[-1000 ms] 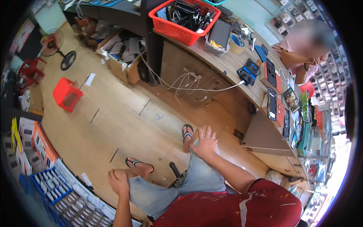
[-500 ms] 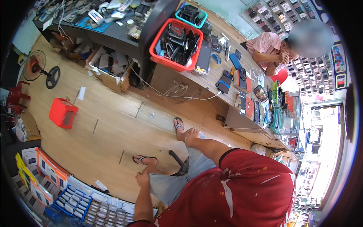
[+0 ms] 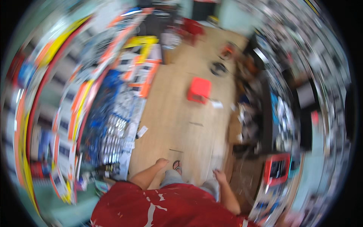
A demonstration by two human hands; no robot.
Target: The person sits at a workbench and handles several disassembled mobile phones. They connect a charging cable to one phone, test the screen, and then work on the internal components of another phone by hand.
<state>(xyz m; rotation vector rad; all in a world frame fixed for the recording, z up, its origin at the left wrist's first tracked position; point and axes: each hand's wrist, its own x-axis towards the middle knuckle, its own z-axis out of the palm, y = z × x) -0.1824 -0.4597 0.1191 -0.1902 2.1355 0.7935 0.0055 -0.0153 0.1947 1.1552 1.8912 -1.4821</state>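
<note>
My left hand [image 3: 162, 162] hangs forward beside my left leg, loosely open with no object visible in it. My right hand [image 3: 218, 174] is beside my right leg, its fingers apart and nothing visible in them. My red shirt [image 3: 174, 204] fills the bottom of the view, above grey-blue shorts [image 3: 172, 178] and a sandalled foot [image 3: 177, 165]. On the wooden floor [image 3: 159, 113] ahead stands a red plastic stool [image 3: 199, 90].
Shelves of boxes [image 3: 68, 113] line the left, with blue trays [image 3: 98, 128] beside the aisle. At the right are a dark cluttered desk [image 3: 266, 113] and a red basket [image 3: 276, 170]. A fan [image 3: 227, 51] and red chair [image 3: 191, 28] are farther ahead, blurred.
My view has swung left to face along the aisle, bringing the shelves up on the left. Both my hands have left my knees and now hang beside my legs.
</note>
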